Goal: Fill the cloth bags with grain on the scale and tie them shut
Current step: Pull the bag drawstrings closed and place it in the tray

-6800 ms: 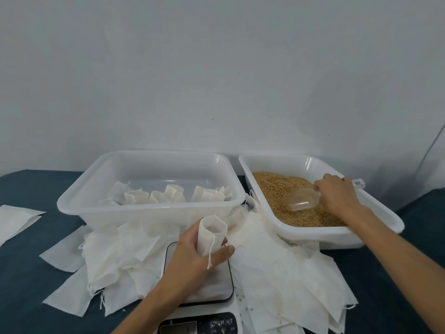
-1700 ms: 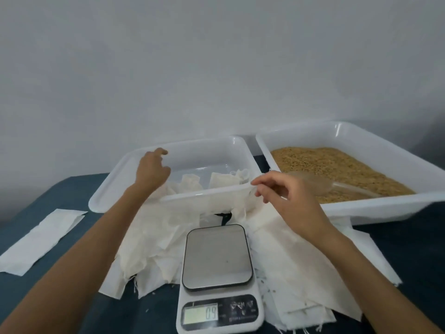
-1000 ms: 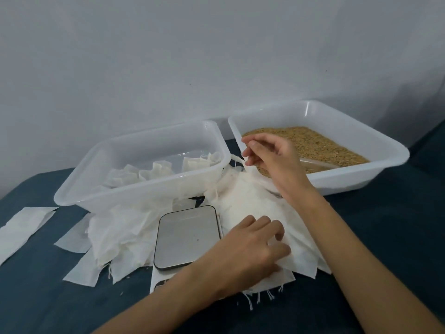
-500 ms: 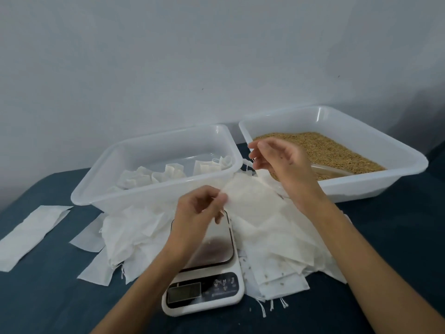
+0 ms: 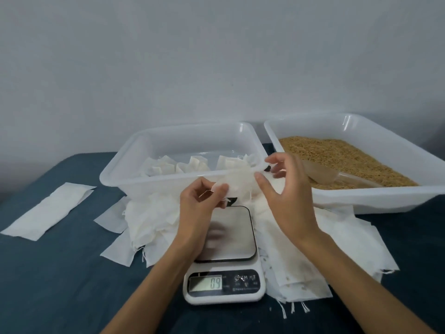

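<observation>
An empty white cloth bag (image 5: 237, 183) hangs in the air above the back of the scale (image 5: 228, 233), held between both hands. My left hand (image 5: 201, 208) pinches its left edge. My right hand (image 5: 284, 189) holds its right edge with thumb and fingers. The scale's steel plate is bare and its display (image 5: 206, 283) shows digits. To the right, a white tub (image 5: 349, 196) holds brown grain (image 5: 337, 155) with a clear scoop (image 5: 325, 173) lying in it. The left tub (image 5: 134, 179) holds several filled, tied bags (image 5: 192, 163).
Loose empty cloth bags lie heaped left (image 5: 149, 220) and right (image 5: 313, 256) of the scale on the dark blue table (image 5: 60, 273). One flat bag (image 5: 48, 210) lies apart at the far left. A plain grey wall stands behind the tubs.
My left hand dropped a filled bag in the left tub, then both hands lifted one empty bag off the right pile and raised it above the scale.
</observation>
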Available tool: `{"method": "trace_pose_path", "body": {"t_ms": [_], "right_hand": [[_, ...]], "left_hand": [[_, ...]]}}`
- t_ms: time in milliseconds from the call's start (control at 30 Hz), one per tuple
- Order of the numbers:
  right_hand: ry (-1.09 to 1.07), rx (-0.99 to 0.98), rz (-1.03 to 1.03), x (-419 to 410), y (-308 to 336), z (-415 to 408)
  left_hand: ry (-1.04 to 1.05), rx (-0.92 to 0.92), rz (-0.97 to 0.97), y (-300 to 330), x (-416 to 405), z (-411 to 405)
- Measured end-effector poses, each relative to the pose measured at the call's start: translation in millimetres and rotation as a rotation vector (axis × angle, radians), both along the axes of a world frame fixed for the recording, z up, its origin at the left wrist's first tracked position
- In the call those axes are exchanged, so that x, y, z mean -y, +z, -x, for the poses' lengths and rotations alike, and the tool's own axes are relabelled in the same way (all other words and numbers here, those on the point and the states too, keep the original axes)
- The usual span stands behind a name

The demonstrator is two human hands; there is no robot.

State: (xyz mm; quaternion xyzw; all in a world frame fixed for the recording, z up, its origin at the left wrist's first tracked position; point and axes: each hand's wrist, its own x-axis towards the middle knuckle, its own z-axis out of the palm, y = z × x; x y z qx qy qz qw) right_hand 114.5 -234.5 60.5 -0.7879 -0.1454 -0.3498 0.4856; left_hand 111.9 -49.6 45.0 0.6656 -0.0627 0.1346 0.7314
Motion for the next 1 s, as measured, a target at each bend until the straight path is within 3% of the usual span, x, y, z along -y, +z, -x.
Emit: {"method": "trace_pose_path", "body": {"t_ms": [67, 167, 233, 600, 900, 1000], "right_hand": [[0.095, 0.025, -0.070, -8, 0, 5], [0.318, -0.253, -0.154, -22, -1, 11], [0.369, -0.332, -0.174, -26, -5, 12], [0.367, -0.339, -0.297, -17, -10, 3], [0.241, -0.210, -0.233, -13, -7, 5], [0.331, -0.292, -0.222, -16, -7, 9]], "left_hand": [[0.032, 0.046, -0.076, -2, 0, 0], [-0.017, 0.086, -0.114, -4, 7, 4], [-0.062, 0.098, -0.125, -7, 10, 5], [-0.200, 0.003, -0.007, -6, 8, 5], [-0.006, 0.061, 0.021, -3, 2, 2], [-0.042, 0.081, 0.016, -2, 3, 4]]}}
